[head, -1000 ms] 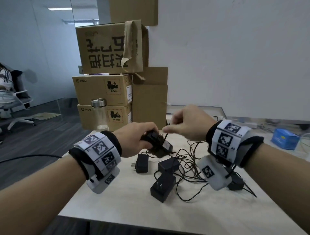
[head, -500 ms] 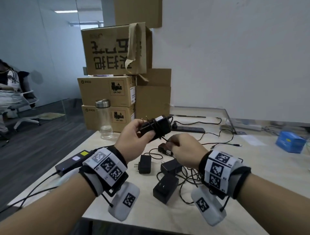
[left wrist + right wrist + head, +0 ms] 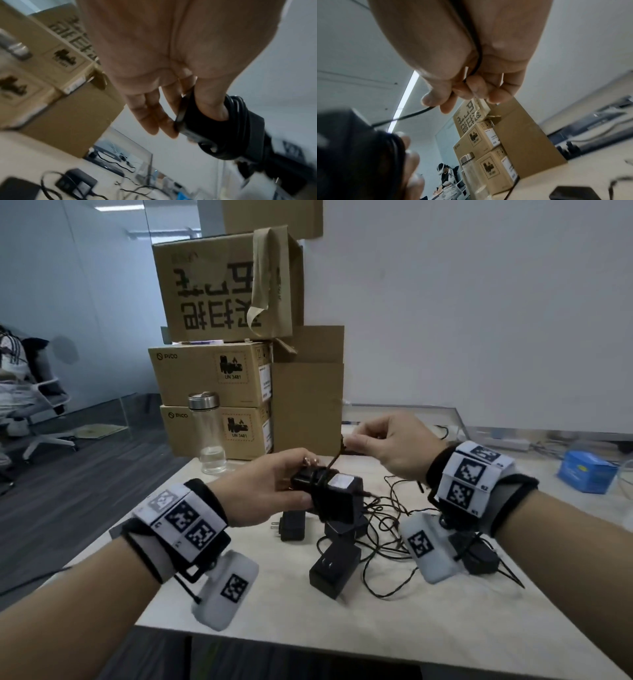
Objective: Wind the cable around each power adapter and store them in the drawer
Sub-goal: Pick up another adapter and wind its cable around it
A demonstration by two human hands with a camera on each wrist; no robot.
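My left hand (image 3: 274, 484) grips a black power adapter (image 3: 337, 494) above the table, thumb on its near face; several turns of black cable (image 3: 238, 108) circle its body. My right hand (image 3: 383, 445) is raised behind and to the right of it and pinches the thin black cable (image 3: 412, 115) between thumb and fingers; the cable runs taut down to the adapter. Three more black adapters (image 3: 334, 571) lie under my hands among a tangle of loose cables (image 3: 387, 529). No drawer is in view.
Stacked cardboard boxes (image 3: 219, 378) and a clear bottle (image 3: 207, 433) with a metal cap stand at the table's far left. A blue box (image 3: 587, 470) sits at the far right. A power strip and more cables lie along the wall. A person sits at far left.
My right hand has gone from low in front of the adapter up and behind it, carrying the cable over. My left hand has lowered the adapter and turned it.
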